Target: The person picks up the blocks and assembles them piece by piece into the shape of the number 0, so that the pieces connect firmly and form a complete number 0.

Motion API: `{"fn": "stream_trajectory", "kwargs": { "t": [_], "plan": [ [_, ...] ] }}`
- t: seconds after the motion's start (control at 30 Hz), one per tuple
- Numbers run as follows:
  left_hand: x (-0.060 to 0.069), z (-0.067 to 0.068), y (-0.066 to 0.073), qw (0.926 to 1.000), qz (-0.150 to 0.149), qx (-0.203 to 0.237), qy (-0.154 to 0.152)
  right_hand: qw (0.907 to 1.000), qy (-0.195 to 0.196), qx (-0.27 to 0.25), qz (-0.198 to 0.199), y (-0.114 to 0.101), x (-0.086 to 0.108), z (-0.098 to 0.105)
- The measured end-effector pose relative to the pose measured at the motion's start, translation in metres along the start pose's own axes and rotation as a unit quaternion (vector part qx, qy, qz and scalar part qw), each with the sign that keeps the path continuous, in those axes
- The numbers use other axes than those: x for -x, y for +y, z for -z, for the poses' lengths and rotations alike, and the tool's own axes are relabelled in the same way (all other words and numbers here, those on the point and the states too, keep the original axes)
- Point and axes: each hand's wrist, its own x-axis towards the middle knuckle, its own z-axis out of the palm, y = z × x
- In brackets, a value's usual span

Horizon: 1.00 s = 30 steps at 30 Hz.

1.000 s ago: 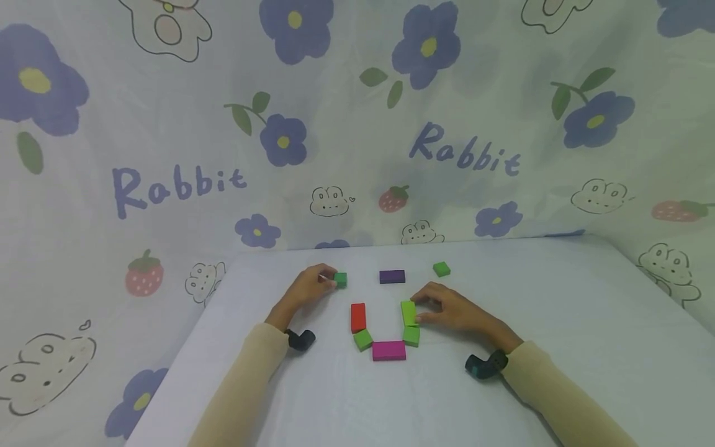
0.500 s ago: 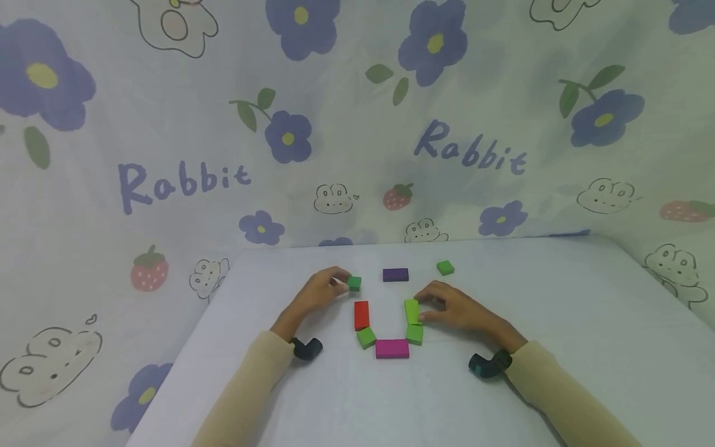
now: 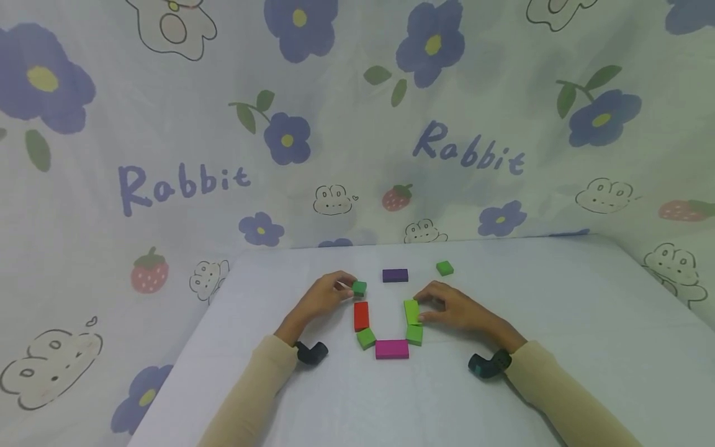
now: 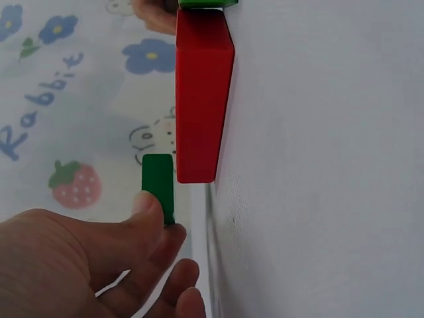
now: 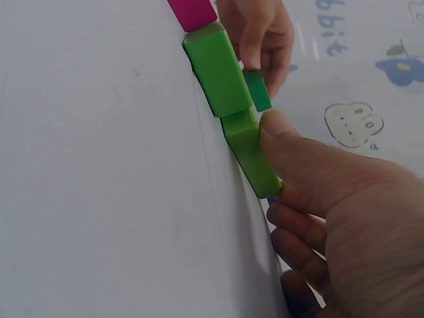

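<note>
My left hand (image 3: 326,294) pinches a dark green block (image 3: 360,288) between thumb and fingertips, just beyond the far end of the red block (image 3: 361,316). In the left wrist view the dark green block (image 4: 158,185) shows past the red block's end, seemingly a little off the table. The right hand (image 3: 455,307) holds a lime green block (image 3: 411,312) by its right side, thumb near one end and index finger at the other. That lime block rests on the table and meets a green block (image 3: 414,335). Another green block (image 3: 366,338) touches the red one.
A magenta block (image 3: 392,349) lies nearest, between the two green blocks, closing a U shape. Farther back lie a purple block (image 3: 395,275) and a loose green block (image 3: 444,268). A patterned cloth (image 3: 357,124) hangs behind the white table (image 3: 380,403).
My left hand has carried the dark green block rightward and slightly nearer, to the red block's far end. The right hand stays at the lime block. The head view shifted slightly.
</note>
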Motion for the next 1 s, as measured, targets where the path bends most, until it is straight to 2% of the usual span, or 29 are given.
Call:
{"fn": "stream_trajectory", "kwargs": {
  "t": [0.13, 0.33, 0.63, 1.0],
  "plan": [
    [0.0005, -0.0023, 0.0005, 0.9999, -0.011, 0.000, -0.004, 1.0000, 0.002, 0.001, 0.004, 0.0013, 0.0002, -0.0002],
    [0.0013, -0.0043, -0.0007, 0.9998, -0.005, 0.005, -0.016, 1.0000, 0.000, 0.001, 0.010, 0.0020, 0.0000, 0.0001],
    [-0.0018, -0.0077, -0.0069, 0.9994, -0.014, 0.007, -0.031, 1.0000, -0.002, -0.003, 0.007, 0.0022, 0.0006, 0.0004],
    [-0.0011, -0.0078, -0.0067, 0.9994, -0.010, 0.012, -0.030, 1.0000, -0.001, -0.002, 0.010, 0.0034, -0.0004, 0.0000]
  ]
}}
